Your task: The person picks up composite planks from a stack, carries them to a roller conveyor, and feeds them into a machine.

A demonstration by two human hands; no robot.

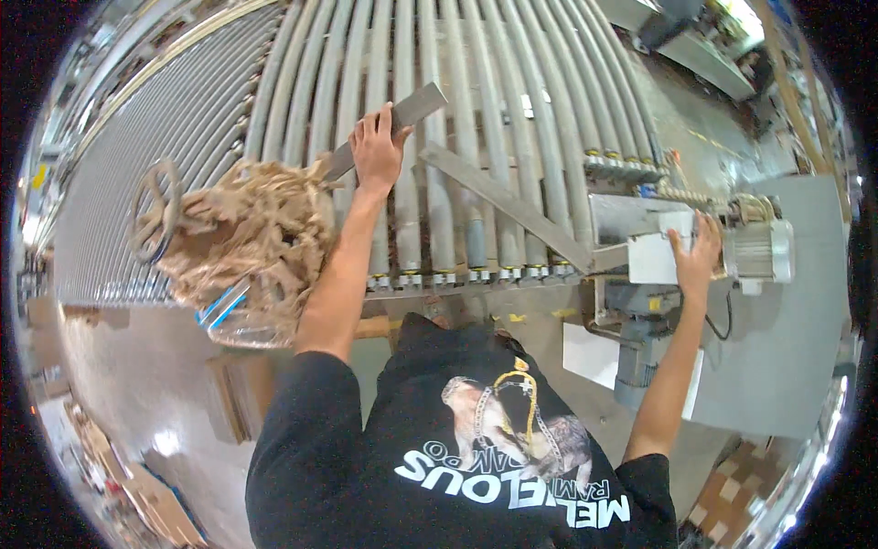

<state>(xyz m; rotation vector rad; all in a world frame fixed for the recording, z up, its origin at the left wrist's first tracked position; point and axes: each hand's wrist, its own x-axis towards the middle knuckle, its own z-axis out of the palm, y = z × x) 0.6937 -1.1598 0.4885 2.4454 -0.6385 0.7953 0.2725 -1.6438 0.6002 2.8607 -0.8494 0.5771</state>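
My left hand (377,154) is closed over a flat grey bar (421,104), which lies slanted across the conveyor rollers. Its lower end reaches the crumpled brown paper (265,215). To the right, my right hand (698,252) has its thumb and fingers around the edge of a white box-shaped piece (653,259) by a machine with a ribbed grey motor (757,252). Part of that piece is hidden behind the hand. A second long flat bar (508,209) runs diagonally over the rollers toward the machine, touched by neither hand.
The roller conveyor (453,55) stretches away in front of me. A grey ring-shaped handwheel (155,212) stands left of the paper, and clear plastic with blue strips (224,306) lies below it. A grey panel (786,339) is at the right, with cardboard (236,393) on the floor at lower left.
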